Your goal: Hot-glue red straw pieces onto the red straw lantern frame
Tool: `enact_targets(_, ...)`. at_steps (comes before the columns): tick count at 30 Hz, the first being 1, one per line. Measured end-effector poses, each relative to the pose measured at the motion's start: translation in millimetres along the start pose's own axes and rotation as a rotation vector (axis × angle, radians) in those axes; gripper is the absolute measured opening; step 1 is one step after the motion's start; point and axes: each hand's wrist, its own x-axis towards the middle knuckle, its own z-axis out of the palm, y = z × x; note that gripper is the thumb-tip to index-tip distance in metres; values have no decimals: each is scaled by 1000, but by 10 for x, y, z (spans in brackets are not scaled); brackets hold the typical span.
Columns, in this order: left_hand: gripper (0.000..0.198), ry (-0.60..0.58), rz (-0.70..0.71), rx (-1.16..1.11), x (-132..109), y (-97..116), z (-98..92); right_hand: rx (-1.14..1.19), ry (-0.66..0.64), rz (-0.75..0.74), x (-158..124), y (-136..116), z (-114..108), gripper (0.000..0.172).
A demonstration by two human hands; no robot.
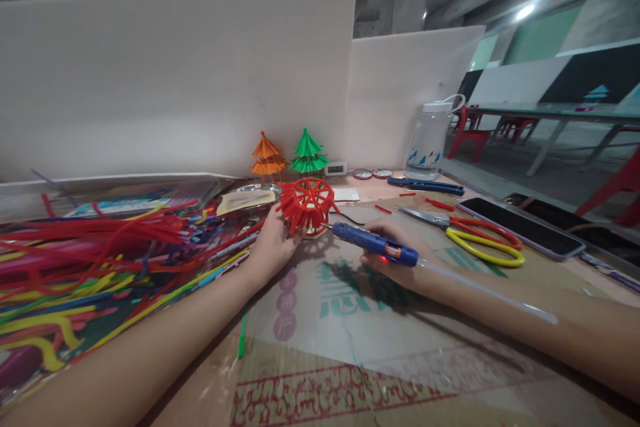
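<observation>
My left grip point(277, 240) is closed on the lower left of the red spoked piece point(307, 205), near the middle of the bench point(210, 373). My right grip point(400, 233) is wrapped about the blue glue gun point(370, 240), its nozzle at the piece's right side; I cannot tell whether they touch. The printed sheet point(325, 340) spreads flat between my forearms. Leftward, a heap of coloured strips point(125, 240) crowds my arm; rightward, scissors point(450, 222) lie just beyond my wrist, a phone point(520, 223) nearer the edge. White boards point(200, 80) wall the far side.
</observation>
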Motion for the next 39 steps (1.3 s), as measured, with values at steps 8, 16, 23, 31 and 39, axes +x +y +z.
enact_targets(8,34,30,-20,3,-32,-35,20,6,-33,38,9,-32,-15,33)
enact_targets(16,32,11,-8,29,-31,6,-4,-78,-29,41,10,-24,-4,33)
enact_targets(23,31,-2,-2,59,-29,-8,-2,-65,-35,53,24,-62,-22,32)
enact_targets(31,34,2,15,43,-25,21,-19,-61,-42,58,22,-73,-30,31)
enact_targets(39,32,11,39,57,-22,47,-19,-15,-44,74,24,-84,-34,29)
